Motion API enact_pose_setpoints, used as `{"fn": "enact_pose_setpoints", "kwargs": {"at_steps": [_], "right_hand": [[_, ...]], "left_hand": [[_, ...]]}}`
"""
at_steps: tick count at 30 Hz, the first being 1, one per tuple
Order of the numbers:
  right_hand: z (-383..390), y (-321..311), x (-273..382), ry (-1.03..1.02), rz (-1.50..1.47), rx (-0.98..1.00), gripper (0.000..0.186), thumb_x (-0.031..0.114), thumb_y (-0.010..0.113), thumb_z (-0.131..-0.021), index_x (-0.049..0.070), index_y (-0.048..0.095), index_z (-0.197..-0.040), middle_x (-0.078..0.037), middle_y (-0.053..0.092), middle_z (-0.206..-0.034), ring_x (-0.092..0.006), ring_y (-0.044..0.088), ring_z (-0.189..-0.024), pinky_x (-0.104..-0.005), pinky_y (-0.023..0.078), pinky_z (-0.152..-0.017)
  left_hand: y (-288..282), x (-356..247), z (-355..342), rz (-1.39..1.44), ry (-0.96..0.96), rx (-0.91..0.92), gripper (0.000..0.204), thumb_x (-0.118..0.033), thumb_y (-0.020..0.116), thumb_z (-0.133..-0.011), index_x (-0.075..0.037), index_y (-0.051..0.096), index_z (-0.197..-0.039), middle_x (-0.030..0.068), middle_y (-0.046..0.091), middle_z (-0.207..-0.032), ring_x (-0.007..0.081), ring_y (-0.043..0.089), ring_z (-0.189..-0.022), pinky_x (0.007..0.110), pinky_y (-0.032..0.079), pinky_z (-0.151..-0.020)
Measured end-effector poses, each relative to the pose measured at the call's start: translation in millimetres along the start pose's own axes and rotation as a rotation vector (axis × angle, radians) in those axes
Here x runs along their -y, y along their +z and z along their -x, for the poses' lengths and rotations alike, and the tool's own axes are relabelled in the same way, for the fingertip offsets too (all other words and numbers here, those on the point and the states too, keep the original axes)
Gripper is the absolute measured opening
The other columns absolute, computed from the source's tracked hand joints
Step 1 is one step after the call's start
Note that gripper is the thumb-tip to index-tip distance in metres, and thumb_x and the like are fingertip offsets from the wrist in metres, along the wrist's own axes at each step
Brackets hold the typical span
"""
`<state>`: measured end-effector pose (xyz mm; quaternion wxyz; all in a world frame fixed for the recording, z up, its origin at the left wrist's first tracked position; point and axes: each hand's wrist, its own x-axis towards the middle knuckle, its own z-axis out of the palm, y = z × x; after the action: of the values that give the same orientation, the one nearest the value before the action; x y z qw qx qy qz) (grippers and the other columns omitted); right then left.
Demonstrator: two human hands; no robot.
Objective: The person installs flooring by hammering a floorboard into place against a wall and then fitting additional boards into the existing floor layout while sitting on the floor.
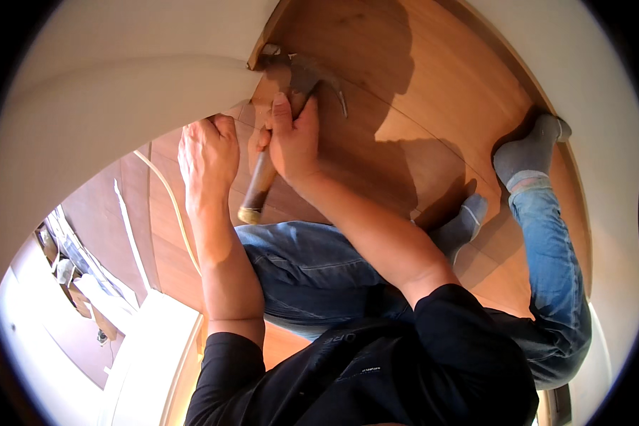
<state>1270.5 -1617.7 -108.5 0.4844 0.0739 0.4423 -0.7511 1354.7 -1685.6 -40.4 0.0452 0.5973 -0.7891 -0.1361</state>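
My right hand point(295, 138) is wrapped around the handle of a claw hammer point(259, 188), with the thumb laid along the handle toward the head. The hammer's dark head, slightly blurred, is close to the end of a brown baseboard point(266, 35) at the wall corner. The handle's pale butt end points back toward my knee. Left of the hammer, my left hand point(209, 153) is closed, its knuckles up against the lower edge of the white wall point(135, 78). Its fingertips are hidden, and I cannot make out what they hold, if anything.
Wooden floorboards point(376, 106) lie under me, edged by a curved baseboard at the right. A thin cream cable point(170, 188) and a white strip point(129, 231) lie left of my left forearm. Assorted items and a white panel point(153, 341) are at lower left. My jeans-clad legs are folded nearby.
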Motion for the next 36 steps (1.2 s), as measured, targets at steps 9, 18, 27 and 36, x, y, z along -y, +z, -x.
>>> {"fn": "enact_pose_setpoints", "kwargs": {"at_steps": [9,18,27,36], "right_hand": [[-15,-42,45,-0.078,0.174,0.008,0.031,0.033,0.062,-0.107,0.008,0.044,-0.11,-0.006,0.054,-0.078,-0.0165,0.056,-0.054,-0.0356,0.053,-0.048],[-27,-66,84,-0.08,0.68,-0.074,0.031,0.026,0.063,-0.103,0.0,0.048,-0.111,-0.011,0.061,-0.085,-0.0197,0.065,-0.065,-0.0344,0.055,-0.06],[-11,-71,137,-0.975,1.466,-0.18,0.033,0.008,0.066,-0.095,-0.004,0.058,-0.125,-0.025,0.055,-0.115,-0.0378,0.061,-0.096,-0.0459,0.052,-0.09],[-156,38,75,-0.857,0.235,-0.198,0.03,0.016,0.047,-0.108,0.006,0.056,-0.135,-0.017,0.057,-0.132,-0.0246,0.054,-0.122,-0.0379,0.04,-0.109]], "left_hand": [[-8,0,-3,0.018,-0.063,0.132,0.031,-0.021,0.05,-0.098,0.002,0.062,-0.114,0.0311,0.068,-0.107,0.0507,0.063,-0.1,0.056,0.049,-0.089],[-2,-3,-2,0.097,-0.107,0.112,0.026,-0.018,0.055,-0.099,0.002,0.062,-0.112,0.0255,0.069,-0.104,0.0437,0.066,-0.095,0.052,0.05,-0.086],[-1,0,1,0.104,-0.061,0.084,0.025,-0.018,0.057,-0.098,0.002,0.064,-0.111,0.0245,0.07,-0.101,0.044,0.067,-0.094,0.052,0.051,-0.085],[-1,4,1,0.093,-0.011,0.062,0.023,-0.017,0.059,-0.097,0.001,0.065,-0.109,0.0257,0.07,-0.097,0.048,0.066,-0.092,0.056,0.051,-0.081]]}}
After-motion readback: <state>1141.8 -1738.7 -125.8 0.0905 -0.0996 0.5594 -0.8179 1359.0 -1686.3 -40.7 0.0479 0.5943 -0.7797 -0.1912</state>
